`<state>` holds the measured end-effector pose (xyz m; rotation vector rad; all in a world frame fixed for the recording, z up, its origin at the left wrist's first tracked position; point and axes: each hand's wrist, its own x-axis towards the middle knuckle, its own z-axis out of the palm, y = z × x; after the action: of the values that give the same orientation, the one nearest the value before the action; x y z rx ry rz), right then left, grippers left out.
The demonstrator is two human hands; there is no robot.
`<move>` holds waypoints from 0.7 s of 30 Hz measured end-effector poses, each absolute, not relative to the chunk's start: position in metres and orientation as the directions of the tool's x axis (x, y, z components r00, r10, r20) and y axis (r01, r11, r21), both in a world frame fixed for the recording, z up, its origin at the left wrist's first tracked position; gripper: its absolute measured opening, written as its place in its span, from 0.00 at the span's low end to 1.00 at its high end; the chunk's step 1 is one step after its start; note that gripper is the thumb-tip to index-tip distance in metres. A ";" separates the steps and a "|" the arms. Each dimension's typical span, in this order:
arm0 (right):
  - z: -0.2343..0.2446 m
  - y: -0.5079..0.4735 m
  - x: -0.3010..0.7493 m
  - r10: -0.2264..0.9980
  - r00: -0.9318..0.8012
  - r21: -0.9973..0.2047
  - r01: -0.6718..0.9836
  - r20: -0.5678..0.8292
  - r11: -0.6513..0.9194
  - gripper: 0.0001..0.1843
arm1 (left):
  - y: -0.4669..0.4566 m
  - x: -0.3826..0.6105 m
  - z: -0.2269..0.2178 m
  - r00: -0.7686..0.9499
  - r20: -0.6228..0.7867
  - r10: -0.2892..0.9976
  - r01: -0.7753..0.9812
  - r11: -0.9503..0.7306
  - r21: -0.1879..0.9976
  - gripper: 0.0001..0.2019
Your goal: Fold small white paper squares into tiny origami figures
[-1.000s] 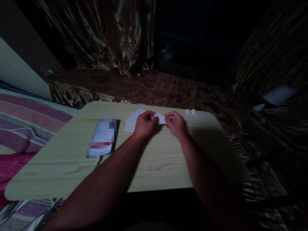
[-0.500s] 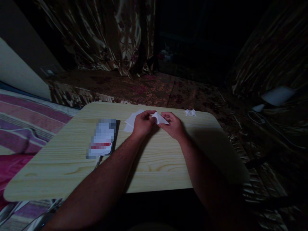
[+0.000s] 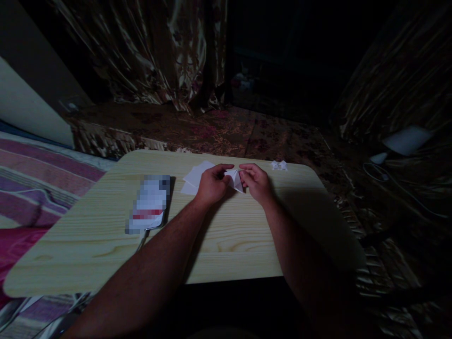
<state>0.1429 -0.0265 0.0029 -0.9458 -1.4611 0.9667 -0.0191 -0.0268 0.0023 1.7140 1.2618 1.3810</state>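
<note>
Between my two hands is a small folded piece of white paper (image 3: 234, 180), with creases fanning down from its top. My left hand (image 3: 213, 183) grips its left side, thumb on the near face. My right hand (image 3: 257, 182) pinches the right edge with thumb and fingers. Part of the paper is hidden behind the fingers. Just left of my left hand, a few loose white sheets (image 3: 192, 181) lie overlapping on the table. To the right of my right hand, two small folded white paper shapes (image 3: 279, 165) sit side by side near the far edge.
The light wooden table (image 3: 233, 254) has rounded corners. On its left lies a phone (image 3: 150, 202) with a blurred screen and a cable (image 3: 143, 241) at its near end. A striped bed cover (image 3: 38, 174) is at the left, and patterned curtains (image 3: 176, 52) hang behind.
The folded paper has turned, from a wide triangle pointing right to a narrower fan shape angled downward. My right hand's fingers have shifted from beneath and behind it to its right edge.
</note>
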 end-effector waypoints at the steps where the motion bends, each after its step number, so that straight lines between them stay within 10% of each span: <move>1: 0.003 -0.026 0.143 0.933 -0.092 -0.934 0.059 0.347 0.353 0.20 | -0.026 -0.019 0.001 -0.004 0.388 0.922 0.298 -0.369 0.881 0.19; 21: 0.002 -0.030 0.137 0.910 -0.098 -0.896 0.160 0.404 0.415 0.22 | -0.030 -0.018 0.006 0.068 0.409 0.910 0.338 -0.407 0.849 0.17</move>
<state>0.1372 -0.0305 0.0024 -0.9787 -1.5546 0.8405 -0.0183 -0.0302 0.0057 1.7984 1.2398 1.3389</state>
